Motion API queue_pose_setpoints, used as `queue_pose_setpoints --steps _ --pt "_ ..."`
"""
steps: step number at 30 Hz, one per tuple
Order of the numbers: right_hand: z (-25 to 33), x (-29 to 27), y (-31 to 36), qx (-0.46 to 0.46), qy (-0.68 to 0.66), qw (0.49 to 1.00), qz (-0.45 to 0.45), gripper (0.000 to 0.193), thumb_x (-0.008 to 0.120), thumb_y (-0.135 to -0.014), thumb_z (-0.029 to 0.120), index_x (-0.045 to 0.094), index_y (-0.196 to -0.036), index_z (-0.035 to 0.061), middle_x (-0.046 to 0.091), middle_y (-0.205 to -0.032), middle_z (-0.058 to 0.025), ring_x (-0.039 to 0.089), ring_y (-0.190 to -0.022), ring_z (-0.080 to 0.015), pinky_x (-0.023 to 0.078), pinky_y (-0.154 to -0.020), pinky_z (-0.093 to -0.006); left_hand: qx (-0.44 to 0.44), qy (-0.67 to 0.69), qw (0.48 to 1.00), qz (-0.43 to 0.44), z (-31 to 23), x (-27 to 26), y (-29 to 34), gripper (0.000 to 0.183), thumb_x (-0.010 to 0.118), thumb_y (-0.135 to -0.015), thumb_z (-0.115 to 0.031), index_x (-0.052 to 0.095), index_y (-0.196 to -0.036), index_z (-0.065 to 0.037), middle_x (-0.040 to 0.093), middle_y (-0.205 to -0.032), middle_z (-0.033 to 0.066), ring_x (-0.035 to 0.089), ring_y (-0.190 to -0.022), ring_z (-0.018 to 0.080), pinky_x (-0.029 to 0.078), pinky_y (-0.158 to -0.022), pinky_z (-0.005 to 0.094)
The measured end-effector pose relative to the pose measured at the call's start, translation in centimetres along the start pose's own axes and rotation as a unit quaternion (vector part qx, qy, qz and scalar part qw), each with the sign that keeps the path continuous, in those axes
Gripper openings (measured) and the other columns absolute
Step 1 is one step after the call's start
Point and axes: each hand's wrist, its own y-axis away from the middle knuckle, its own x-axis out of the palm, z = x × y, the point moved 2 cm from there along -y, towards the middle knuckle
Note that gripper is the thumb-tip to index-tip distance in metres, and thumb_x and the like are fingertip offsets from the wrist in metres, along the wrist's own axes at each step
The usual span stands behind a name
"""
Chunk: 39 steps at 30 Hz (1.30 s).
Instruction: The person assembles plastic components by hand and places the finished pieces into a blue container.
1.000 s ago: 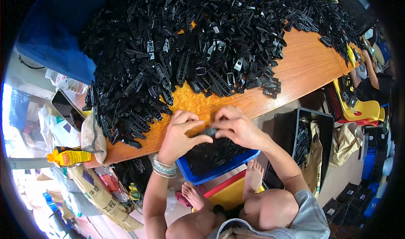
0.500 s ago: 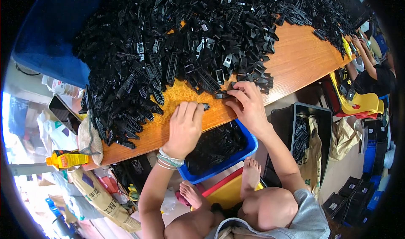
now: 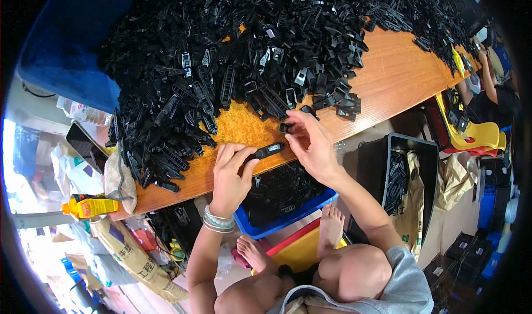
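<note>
Head view: bar is pinched by left hand, pointed lengthwise rightward from its fingers, nearside of clip pinched by right hand.

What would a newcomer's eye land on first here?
Most likely the huge heap of black plastic parts, covering much of the orange-brown wooden table. Next, at the table's near edge, the person's left hand holds a long black plastic piece and the right hand a small hollow black plastic piece. Below them sits a blue rectangular plastic tub with dark parts inside.
</note>
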Motion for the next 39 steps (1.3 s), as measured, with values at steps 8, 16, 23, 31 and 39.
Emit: queue_pose_setpoints --steps 8,16,23,31,39 --pt "0.4 -2.3 0.8 -0.07 0.344 0.936 0.018 0.026 0.072 -0.077 0.0 0.066 -0.102 0.0012 0.063 -0.104 -0.0122 0.062 -0.091 -0.0273 0.049 -0.076 -0.0323 0.006 0.007 1.0 -0.006 0.2 0.1 0.4 0.022 0.073 -0.077 0.0 0.068 -0.099 0.003 0.056 -0.091 0.0119 0.054 -0.086 0.0282 0.047 -0.075 0.037" --pt "-0.5 -1.9 0.3 -0.015 0.051 0.99 0.131 0.028 0.075 -0.076 0.001 0.07 -0.104 -0.0011 0.063 -0.089 -0.0101 0.061 -0.085 -0.0239 0.048 -0.076 -0.031 0.01 0.002 1.0 0.007 0.3 0.1 0.3 0.021 0.071 -0.077 0.002 0.069 -0.098 0.003 0.057 -0.091 0.0121 0.054 -0.085 0.0273 0.046 -0.075 0.0344" --pt "-0.7 -2.0 -1.3 -0.073 0.099 0.974 0.19 0.029 0.077 -0.072 0.002 0.072 -0.1 0.0003 0.062 -0.091 -0.008 0.058 -0.088 -0.0244 0.047 -0.077 -0.0339 0.055 -0.019 0.998 0.024 0.1 -0.2 -0.3 0.023 0.071 -0.077 0.002 0.067 -0.099 0.003 0.058 -0.091 0.0132 0.055 -0.085 0.03 0.047 -0.074 0.0375" --pt "0.7 -0.8 0.2 -0.084 0.172 0.961 0.2 0.027 0.076 -0.072 0.011 0.071 -0.098 0.0032 0.058 -0.1 -0.0082 0.056 -0.097 -0.0282 0.047 -0.085 -0.0398 0.057 -0.006 0.998 0.034 0.0 -0.1 -0.6 0.023 0.075 -0.077 -0.003 0.068 -0.098 0.001 0.059 -0.091 0.0118 0.056 -0.085 0.0302 0.048 -0.074 0.0385" --pt "-0.1 -3.9 -1.6 -0.122 0.327 0.937 -0.017 0.038 0.058 -0.076 -0.01 0.059 -0.111 0.0049 0.057 -0.107 -0.0116 0.054 -0.095 -0.032 0.044 -0.082 -0.0395 0.182 -0.377 0.908 0.002 1.4 -1.3 -8.3 0.051 0.063 -0.069 0.004 0.057 -0.12 0.0 0.051 -0.125 0.0198 0.054 -0.101 0.0331 0.048 -0.088 0.0383"
